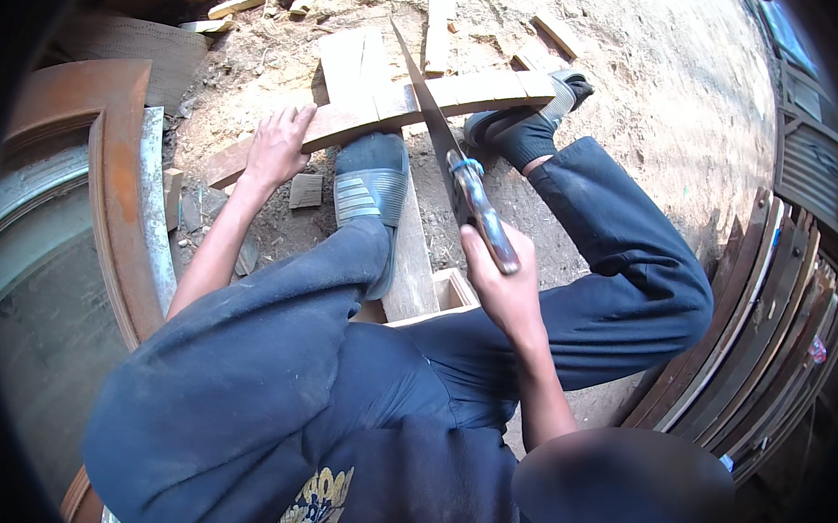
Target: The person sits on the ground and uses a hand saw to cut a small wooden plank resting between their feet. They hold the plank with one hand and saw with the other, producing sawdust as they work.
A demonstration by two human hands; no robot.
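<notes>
A long wooden plank point(336, 125) lies slantwise ahead of me, with several cut lines or marks across its right part. My left hand point(279, 148) grips it near its left end, fingers over the top. My right hand point(507, 270) is closed round the patterned handle of a handsaw point(434, 117), which has blue wrapping near the blade. The blade crosses the plank near its middle, tip pointing away; whether the teeth are in the wood I cannot tell. My sandalled left foot point(371, 189) is just on the near side of the plank, and my right foot point(513, 133) is by its right end.
Beneath the plank runs a pale board point(413, 275), near a small wooden box frame point(460, 289). A brown framed panel point(119, 174) leans at left. Stacked long boards point(744, 313) stand at right. Wood offcuts point(305, 191) are scattered on the dirt ground point(651, 94).
</notes>
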